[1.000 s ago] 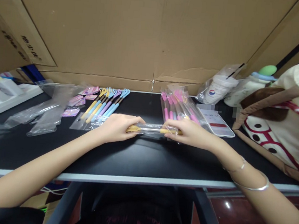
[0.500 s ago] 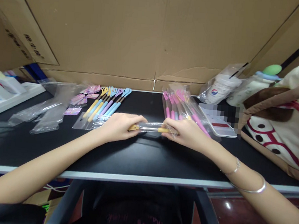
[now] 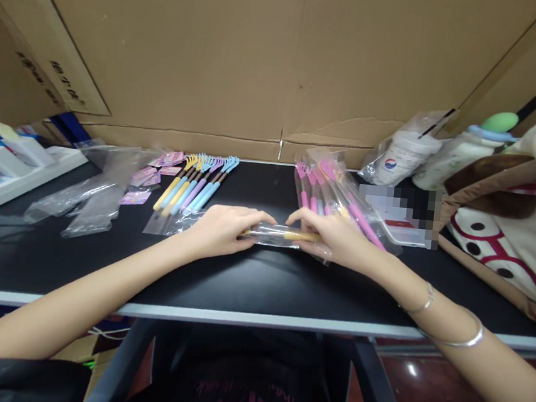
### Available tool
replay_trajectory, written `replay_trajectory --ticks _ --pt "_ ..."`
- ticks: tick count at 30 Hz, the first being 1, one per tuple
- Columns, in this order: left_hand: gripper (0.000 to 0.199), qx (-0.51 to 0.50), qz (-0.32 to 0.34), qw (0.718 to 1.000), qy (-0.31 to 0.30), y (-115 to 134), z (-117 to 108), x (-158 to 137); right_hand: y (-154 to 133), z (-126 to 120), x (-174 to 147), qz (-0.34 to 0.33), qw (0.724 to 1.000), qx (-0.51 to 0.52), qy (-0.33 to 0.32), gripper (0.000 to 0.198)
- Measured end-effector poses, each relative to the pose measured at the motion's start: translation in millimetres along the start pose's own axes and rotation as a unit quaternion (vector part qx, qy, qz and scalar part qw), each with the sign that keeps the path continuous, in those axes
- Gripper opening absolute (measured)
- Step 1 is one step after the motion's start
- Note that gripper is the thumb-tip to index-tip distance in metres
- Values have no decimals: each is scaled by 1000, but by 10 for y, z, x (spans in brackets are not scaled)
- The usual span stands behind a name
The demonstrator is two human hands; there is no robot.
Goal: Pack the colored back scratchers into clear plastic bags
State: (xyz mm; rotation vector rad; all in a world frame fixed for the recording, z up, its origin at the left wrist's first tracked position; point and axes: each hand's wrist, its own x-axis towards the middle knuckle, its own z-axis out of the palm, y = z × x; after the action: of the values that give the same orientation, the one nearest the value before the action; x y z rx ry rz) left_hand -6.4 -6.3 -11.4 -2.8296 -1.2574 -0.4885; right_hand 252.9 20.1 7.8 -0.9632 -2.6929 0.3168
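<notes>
Between my hands, just above the black table, a yellow-handled back scratcher (image 3: 295, 235) with a metal shaft lies lengthwise inside a clear plastic sleeve. My left hand (image 3: 222, 229) is closed around its left end, hiding the head. Around the yellow handle end, my right hand (image 3: 335, 238) grips the sleeve with thumb and fingers. Behind my left hand rests a row of yellow, blue and purple back scratchers (image 3: 193, 187), claw heads pointing away. Several pink ones, some in clear sleeves (image 3: 333, 188), lie behind my right hand.
Empty clear sleeves (image 3: 96, 184) and pink cards (image 3: 144, 176) lie on the left, near a white power strip (image 3: 38, 172). On the right are a phone (image 3: 405, 230), a bagged cup (image 3: 405, 157), a bottle (image 3: 479, 148) and a cloth bag (image 3: 505, 243). Cardboard (image 3: 263, 55) walls the back.
The clear sleeve now covers more of the back scratcher's shaft between my hands. My right index finger has lifted and shifted slightly. The whole view has moved a little.
</notes>
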Motion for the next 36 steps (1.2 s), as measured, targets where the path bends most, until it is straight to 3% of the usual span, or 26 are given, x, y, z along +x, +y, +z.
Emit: replay_trajectory --ticks 6,14,25,36 --pt "43 56 14 998 16 -51 -98 6 83 -87 14 -20 1000 -2 7 20" --pt "46 105 -41 993 23 -204 -295 -20 217 -322 -18 37 999 31 14 26" --pt "33 70 -44 997 8 -172 -212 -8 139 -186 22 15 995 96 -28 21" --pt "29 62 -52 997 5 -207 -257 -25 281 -492 -111 49 968 168 -178 24"
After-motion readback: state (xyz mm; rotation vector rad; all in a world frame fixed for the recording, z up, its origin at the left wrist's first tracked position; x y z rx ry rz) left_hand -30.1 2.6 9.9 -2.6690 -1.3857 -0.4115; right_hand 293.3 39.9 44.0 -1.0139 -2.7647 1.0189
